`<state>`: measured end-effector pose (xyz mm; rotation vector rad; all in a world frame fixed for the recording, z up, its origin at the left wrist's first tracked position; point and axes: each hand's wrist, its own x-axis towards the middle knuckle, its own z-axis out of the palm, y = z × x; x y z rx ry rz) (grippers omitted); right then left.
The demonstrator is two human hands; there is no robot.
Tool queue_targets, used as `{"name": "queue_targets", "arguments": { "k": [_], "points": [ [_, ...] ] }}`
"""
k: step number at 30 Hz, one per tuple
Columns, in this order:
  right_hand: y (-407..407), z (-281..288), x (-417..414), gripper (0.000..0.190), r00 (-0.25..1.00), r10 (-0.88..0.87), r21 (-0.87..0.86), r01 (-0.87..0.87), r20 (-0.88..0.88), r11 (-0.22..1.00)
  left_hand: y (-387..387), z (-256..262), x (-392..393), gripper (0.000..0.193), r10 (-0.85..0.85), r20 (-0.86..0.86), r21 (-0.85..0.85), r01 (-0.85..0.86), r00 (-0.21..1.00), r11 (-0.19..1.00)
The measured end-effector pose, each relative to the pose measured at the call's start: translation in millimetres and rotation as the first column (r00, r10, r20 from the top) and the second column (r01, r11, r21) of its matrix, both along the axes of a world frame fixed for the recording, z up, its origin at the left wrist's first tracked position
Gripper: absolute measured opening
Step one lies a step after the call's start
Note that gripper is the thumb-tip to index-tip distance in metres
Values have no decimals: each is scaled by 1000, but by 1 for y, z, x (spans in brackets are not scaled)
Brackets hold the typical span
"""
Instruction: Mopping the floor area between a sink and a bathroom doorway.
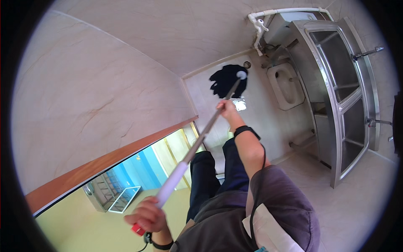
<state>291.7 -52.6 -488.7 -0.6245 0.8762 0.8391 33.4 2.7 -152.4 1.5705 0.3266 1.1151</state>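
A mop with a long pole [206, 129] runs from lower left to upper middle. Its dark mop head [226, 80] lies spread on the pale floor beside a round floor drain [247, 65]. My right hand [226, 107] grips the pole partway down, a short way above the mop head. At the upper end, near the light purple sleeve and a red end piece [138, 229], my left hand [147, 214] is closed around the pole.
A squat toilet [286, 86] is set in the floor to the right. Beyond it stands a steel double sink [338, 104] with taps. White pipes [258, 28] run along the wall. A doorway with a reddish-brown frame [110, 154] opens at lower left.
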Motion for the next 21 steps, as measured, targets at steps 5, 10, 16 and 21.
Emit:
{"name": "queue_targets", "arguments": {
  "k": [5, 10, 16, 21],
  "points": [
    [-20, 3, 1, 10, 986, 62, -313, -11, 152, 950, 29, -14, -31, 13, -39, 47, -231, 49, 998, 972],
    [5, 51, -37, 7, 984, 114, -401, -50, 137, 915, 88, -6, -95, 10, 9, 137, -300, 33, 991, 953],
    [70, 96, -125, 5, 993, 73, -336, -37, 97, 941, 140, 51, -179, 12, 414, 97, -282, -374, 905, 883],
    [113, 129, -210, 4, 976, 209, -310, -181, 58, 933, 230, 106, -276, 14, 751, -143, 802, -369, 644, 469]
  ]
}}
